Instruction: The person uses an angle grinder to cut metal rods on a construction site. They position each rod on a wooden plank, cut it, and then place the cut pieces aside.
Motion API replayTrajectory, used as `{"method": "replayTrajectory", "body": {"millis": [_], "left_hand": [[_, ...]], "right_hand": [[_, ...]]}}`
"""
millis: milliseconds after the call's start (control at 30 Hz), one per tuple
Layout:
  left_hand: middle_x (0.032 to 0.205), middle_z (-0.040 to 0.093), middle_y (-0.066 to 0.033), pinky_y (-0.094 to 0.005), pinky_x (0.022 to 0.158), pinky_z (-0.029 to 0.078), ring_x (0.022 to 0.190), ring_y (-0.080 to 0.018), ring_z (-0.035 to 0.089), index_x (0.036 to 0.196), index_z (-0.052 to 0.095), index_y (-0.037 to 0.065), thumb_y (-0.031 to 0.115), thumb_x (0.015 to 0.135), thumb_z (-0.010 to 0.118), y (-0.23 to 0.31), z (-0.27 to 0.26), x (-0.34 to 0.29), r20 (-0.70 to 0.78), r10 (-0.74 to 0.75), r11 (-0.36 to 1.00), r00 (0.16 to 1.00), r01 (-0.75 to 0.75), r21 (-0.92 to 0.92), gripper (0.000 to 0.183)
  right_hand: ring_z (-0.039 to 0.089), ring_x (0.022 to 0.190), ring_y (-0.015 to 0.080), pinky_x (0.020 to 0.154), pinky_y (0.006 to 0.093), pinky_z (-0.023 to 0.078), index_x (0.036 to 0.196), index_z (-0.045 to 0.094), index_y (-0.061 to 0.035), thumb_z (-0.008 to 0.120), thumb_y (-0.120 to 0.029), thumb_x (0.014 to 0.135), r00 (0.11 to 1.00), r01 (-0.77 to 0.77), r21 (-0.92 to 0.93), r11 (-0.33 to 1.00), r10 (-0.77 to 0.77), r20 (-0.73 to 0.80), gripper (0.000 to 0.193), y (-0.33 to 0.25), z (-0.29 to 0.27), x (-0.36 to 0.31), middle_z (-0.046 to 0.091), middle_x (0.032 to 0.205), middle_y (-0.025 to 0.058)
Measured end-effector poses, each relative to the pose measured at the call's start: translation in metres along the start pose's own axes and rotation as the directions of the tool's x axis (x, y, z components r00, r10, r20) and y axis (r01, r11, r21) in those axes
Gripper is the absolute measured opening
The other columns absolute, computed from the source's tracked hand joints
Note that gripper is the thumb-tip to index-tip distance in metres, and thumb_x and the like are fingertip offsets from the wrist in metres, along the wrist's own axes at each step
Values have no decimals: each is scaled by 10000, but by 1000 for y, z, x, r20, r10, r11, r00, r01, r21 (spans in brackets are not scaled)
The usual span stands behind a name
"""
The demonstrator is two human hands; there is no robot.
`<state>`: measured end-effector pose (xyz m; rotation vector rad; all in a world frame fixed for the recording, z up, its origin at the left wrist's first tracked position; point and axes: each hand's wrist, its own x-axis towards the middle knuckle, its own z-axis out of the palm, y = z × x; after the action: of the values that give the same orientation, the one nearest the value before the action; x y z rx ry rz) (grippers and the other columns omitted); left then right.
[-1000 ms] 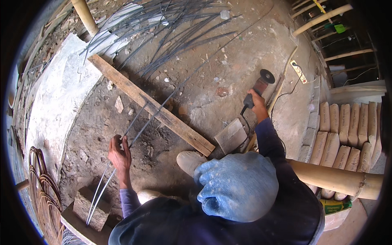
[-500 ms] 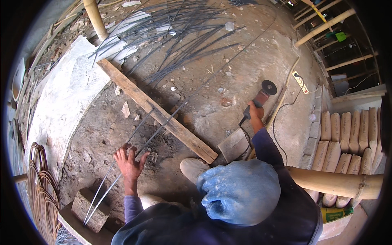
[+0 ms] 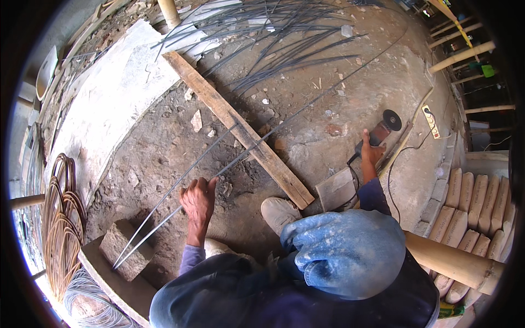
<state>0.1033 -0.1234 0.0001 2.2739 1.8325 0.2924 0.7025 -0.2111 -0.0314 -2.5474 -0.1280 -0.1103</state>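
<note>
My left hand (image 3: 198,203) is closed around a thin steel rod (image 3: 243,154), which slants from a rough block at lower left up across a wooden plank (image 3: 235,126). A second, shorter-looking rod (image 3: 180,178) runs beside it, and its upper end rests on the plank. Off to the right, an angle grinder (image 3: 378,133) with a dark round disc lies on the ground. Over its handle end is my right hand (image 3: 373,154), fingers apart and not wrapped around the tool. The rough block (image 3: 127,249) sits under the rods' lower ends.
Many loose steel rods (image 3: 290,68) lie at the far side. Coils of rusty wire (image 3: 63,218) stand at left. A flat slab (image 3: 336,189) is by my right forearm. A power strip (image 3: 431,121), cable, bamboo pole (image 3: 454,259) and stacked sacks (image 3: 474,202) are at right.
My right hand has loosened from the grinder, its fingers now spread. My left hand has gone from spread over the rods to closed around one. The view has shifted slightly.
</note>
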Motion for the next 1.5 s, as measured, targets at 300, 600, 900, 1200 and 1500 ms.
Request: {"method": "replayTrajectory", "body": {"millis": [300, 600, 900, 1200, 1500], "left_hand": [[709, 681, -126, -491, 549, 484, 611, -386, 677, 708, 618, 113, 579, 982, 767, -3, 2, -1, -98, -48, 998, 994, 51, 32, 561], [690, 673, -97, -489, 559, 454, 611, -363, 669, 696, 622, 104, 598, 969, 781, 5, -27, -1, -152, -50, 999, 987, 48, -16, 586], [655, 614, -125, -483, 557, 410, 560, -351, 591, 698, 612, 81, 557, 961, 809, 31, -87, 5, -192, -31, 999, 981, 25, -34, 578], [642, 567, -121, -460, 542, 393, 537, -340, 504, 708, 594, 61, 488, 945, 847, 57, -149, 5, -193, -9, 999, 981, 0, -48, 550], [756, 610, -37, -432, 726, 434, 712, -265, 596, 864, 623, 99, 602, 1059, 638, 6, -262, -14, -205, 284, 899, 937, -186, 397, 540]], "right_hand": [[432, 1474, 584, 1227, 620, 390, 1669, 238, 96, 830, -828, 772, 998, 63, 138, 988, -60, -22, 1418, 19, 4, -23, 457, 1521, 441], [530, 1406, 474, 1161, 578, 450, 1598, 437, 38, 696, -649, 1012, 945, 293, 225, 929, -245, -218, 940, -26, -31, -57, 540, 1494, 315], [565, 1395, 341, 1187, 545, 408, 1494, 631, -74, 627, -545, 1097, 206, 869, 464, 173, -978, -21, 616, -171, -47, -142, 632, 1435, 163], [628, 906, 330, 897, 500, 502, 899, 642, -88, 760, -571, 948, -262, 823, 485, -296, -955, -139, 499, -219, -6, -124, 608, 885, 74], [602, 650, 226, 592, 379, 486, 814, 616, -114, 809, -557, 876, -251, 895, 311, -319, -938, -239, 487, -257, -37, -92, 550, 753, 25]]}}
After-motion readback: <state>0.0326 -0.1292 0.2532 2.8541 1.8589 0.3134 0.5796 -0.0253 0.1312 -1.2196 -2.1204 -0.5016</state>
